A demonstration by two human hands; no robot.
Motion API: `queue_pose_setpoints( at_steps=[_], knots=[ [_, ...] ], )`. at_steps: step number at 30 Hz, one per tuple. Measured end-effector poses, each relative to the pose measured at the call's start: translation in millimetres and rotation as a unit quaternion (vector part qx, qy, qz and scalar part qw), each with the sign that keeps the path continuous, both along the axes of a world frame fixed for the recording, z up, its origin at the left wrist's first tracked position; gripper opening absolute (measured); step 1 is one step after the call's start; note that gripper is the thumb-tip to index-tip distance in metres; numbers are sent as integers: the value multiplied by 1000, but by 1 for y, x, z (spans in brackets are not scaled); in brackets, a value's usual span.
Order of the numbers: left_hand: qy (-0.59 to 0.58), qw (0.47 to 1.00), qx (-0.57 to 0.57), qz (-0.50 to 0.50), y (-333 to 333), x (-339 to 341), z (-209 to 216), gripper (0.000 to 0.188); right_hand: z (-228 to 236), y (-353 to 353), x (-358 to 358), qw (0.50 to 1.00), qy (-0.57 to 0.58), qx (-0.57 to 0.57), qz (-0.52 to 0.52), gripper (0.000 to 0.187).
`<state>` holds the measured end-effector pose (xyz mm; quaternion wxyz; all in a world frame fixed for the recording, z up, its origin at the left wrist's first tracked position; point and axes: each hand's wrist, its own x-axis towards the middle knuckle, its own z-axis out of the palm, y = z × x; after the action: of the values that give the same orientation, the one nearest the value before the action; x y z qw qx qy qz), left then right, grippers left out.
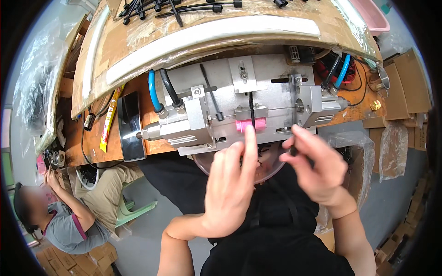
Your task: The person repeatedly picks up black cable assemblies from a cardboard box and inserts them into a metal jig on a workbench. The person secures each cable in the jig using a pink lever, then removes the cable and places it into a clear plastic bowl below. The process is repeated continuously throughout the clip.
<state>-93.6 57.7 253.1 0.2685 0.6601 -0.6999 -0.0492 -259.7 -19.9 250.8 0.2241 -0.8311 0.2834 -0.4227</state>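
A thin black rod (251,106) lies lengthwise in the middle of a metal fixture (276,94), its near end over a bright pink block (261,123). My left hand (229,191) has its index finger stretched out, the tip at the rod's near end and the block. The other fingers of that hand are bent. To the right, my right hand (317,168) is curled in a blurred pinch, with something small and dark between thumb and fingers that I cannot make out. Another black rod with a thicker end (212,94) rests on the plate at left.
Metal cylinder units with blue and black hoses flank the fixture. A clear bowl (269,172) sits below its near edge. Black rods (198,8) lie on a cardboard shelf (184,34) above. A phone (131,126) is at left. Another person (69,221) sits far left.
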Motion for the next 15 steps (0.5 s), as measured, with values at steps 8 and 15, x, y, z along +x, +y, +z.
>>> queue_pose_setpoints(
  at_steps=[8,15],
  knots=[
    [8,997,-70,38,10,20,14,66,-44,13,28,997,70,-8,-16,65],
    [45,997,-44,44,15,28,12,64,-28,11,28,991,130,4,-7,62]
  ],
)
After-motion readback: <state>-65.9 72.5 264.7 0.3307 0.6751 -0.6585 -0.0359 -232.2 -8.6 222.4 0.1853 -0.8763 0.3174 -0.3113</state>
